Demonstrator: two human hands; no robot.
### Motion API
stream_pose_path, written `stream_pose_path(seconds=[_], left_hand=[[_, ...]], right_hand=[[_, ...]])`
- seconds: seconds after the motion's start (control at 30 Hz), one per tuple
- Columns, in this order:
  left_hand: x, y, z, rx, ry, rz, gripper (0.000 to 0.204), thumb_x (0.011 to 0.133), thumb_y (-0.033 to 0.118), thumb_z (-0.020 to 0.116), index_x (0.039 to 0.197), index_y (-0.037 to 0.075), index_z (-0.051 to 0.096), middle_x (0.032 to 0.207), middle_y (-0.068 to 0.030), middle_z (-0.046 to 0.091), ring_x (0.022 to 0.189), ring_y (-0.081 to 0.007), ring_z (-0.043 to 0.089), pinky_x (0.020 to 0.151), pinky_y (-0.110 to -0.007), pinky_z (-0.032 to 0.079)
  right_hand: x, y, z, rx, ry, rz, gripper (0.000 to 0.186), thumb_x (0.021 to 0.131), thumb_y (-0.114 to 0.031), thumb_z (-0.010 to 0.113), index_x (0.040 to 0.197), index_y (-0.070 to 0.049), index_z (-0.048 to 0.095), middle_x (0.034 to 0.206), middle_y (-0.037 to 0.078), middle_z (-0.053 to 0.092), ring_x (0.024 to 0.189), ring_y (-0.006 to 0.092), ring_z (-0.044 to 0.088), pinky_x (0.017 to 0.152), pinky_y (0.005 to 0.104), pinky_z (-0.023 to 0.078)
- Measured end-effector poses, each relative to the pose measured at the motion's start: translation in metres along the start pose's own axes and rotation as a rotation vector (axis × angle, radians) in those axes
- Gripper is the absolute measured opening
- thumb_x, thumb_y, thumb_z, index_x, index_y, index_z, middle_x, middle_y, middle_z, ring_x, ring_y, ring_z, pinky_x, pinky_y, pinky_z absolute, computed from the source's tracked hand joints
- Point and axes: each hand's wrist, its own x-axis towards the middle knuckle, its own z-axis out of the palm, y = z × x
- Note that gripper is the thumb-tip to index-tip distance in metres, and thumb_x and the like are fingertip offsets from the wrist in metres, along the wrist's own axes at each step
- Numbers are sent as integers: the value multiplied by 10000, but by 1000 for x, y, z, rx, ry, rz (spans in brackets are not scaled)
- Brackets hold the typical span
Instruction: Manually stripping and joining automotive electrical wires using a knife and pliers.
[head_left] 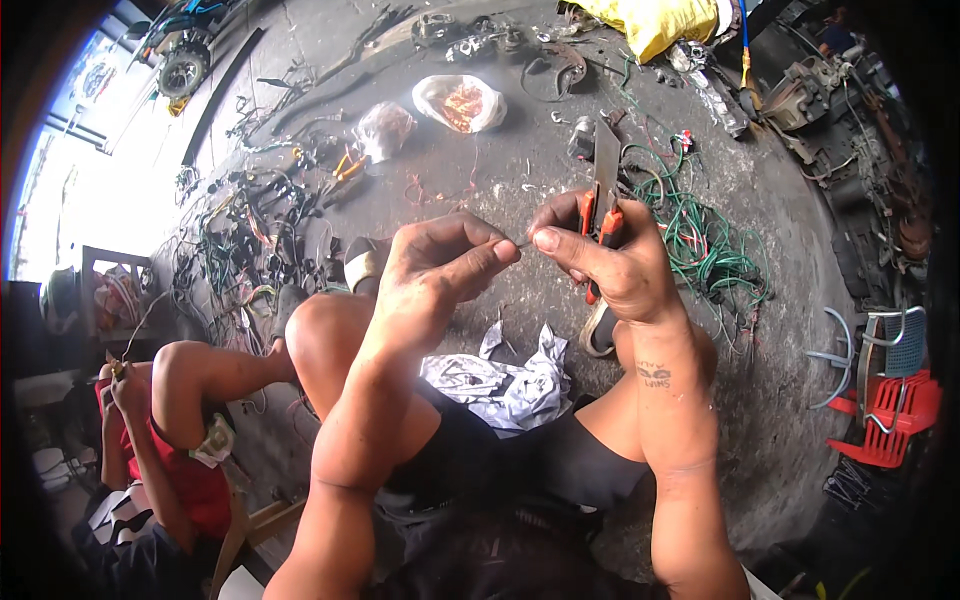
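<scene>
Over my knees, my left hand (430,268) pinches a short, thin dark strand (522,244), likely wire, between thumb and forefinger. My right hand (625,268) pinches the strand's other end, its fingertips close to the left ones. Tucked in the right palm is a tool with orange-and-black handles (609,226) and a broad grey blade (607,160) pointing up and away; its exact kind is partly hidden by the fingers. A crumpled white patterned cloth (500,385) lies below the hands, between my legs.
Ahead on the floor sit a white bag of copper strands (462,104) and another plastic bag (384,130). Yellow-handled pliers (347,167) lie near tangled dark wiring (240,235). Green wires (690,225) heap at right, beyond them a red plastic chair part (885,420). Another person's hands (125,390) work at left.
</scene>
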Motion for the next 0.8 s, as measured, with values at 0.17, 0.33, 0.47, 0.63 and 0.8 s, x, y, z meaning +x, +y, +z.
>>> stream_pose_path(seconds=[0.17, 0.33, 0.47, 0.63, 0.8], left_hand=[[-2, 0, 1, -14, -8, 13, 122, 824, 101, 689, 824, -19, 664, 643, -6, 565, 544, -59, 442, 497, -204, 310], [-2, 2, -2, -13, -17, 9, 119, 827, 98, 684, 818, -18, 662, 656, -9, 577, 548, -58, 444, 494, -203, 314], [-2, 3, -7, -88, -49, -69, 112, 825, 93, 681, 810, -16, 658, 665, -7, 586, 550, -50, 443, 493, -196, 315], [-1, 3, -5, -95, -67, -90, 113, 822, 95, 685, 800, -12, 657, 667, -9, 584, 547, -46, 438, 487, -194, 306], [-1, 1, -3, 17, -64, 40, 126, 830, 111, 694, 815, -10, 661, 721, -11, 598, 598, -64, 469, 540, -206, 350]], right_hand=[[-2, -1, 3, 248, -13, 222, 106, 856, -112, 679, 864, -9, 656, 656, -38, 539, 539, 34, 451, 482, 205, 339], [-4, -2, 8, 283, -20, 209, 100, 855, -107, 675, 869, -10, 655, 642, -42, 521, 499, 34, 415, 445, 208, 301], [-1, 3, 5, 43, -59, -7, 88, 849, -94, 675, 857, -7, 665, 659, -24, 551, 508, 36, 433, 453, 212, 318], [-3, -3, 3, 131, -43, 121, 82, 823, -81, 693, 849, -7, 668, 669, -3, 575, 538, 38, 459, 483, 205, 348], [-1, 1, 1, 407, -96, 282, 83, 805, -57, 695, 863, -18, 650, 683, 16, 574, 550, 50, 473, 492, 205, 357]])
